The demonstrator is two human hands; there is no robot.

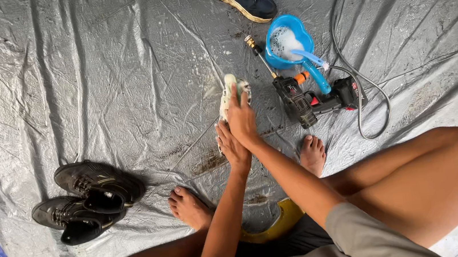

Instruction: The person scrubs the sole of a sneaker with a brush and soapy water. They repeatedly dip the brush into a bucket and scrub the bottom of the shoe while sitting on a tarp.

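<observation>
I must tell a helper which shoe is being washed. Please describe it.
On the grey tarp, look just left of the blue basin. The pale shoe lies there under both hands, right hand on top. The other shoes are dark.

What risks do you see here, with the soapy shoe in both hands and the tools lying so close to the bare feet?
1. The pale shoe is soapy and held by the right hand and left hand; it could slip from the grip.
2. The black spray gun and its grey hose lie near the bare foot; standing up, the person might trip.
3. The blue basin of suds could tip if the brush resting in it is knocked.
</observation>
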